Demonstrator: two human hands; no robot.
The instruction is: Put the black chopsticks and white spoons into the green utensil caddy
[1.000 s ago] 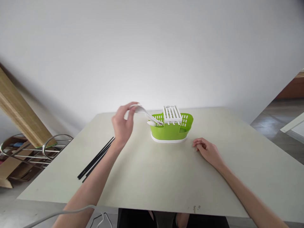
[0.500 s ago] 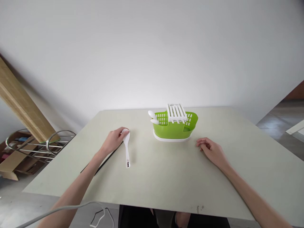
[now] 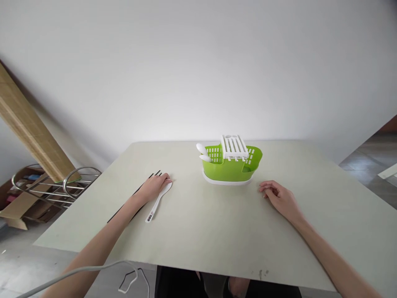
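A white spoon (image 3: 157, 204) lies slanted on the table, its handle toward me. My left hand (image 3: 154, 187) grips it at the bowl end, with the fingertips closed around the bowl's edge. Black chopsticks (image 3: 118, 212) run beneath my left hand and forearm, partly hidden, their far ends showing beyond the knuckles. At the table's middle stands a green basket (image 3: 228, 170) with a white base and a white slatted rack across its top. Two white spoons (image 3: 203, 153) lean out of its left end. My right hand (image 3: 279, 198) rests on the table right of the basket, fingers loosely bent and holding nothing.
The pale table (image 3: 201, 231) reaches back to a white wall (image 3: 198, 74). Left of it are a metal rack (image 3: 72, 188), a cardboard box (image 3: 18, 211) and a long leaning brown board (image 3: 31, 124). A grey cable (image 3: 83, 269) crosses over my left forearm.
My left hand has lowered the spoon toward the chopsticks, and its handle has swung left and now lies slanted. More of the chopsticks' far ends shows. My right hand stays at rest.
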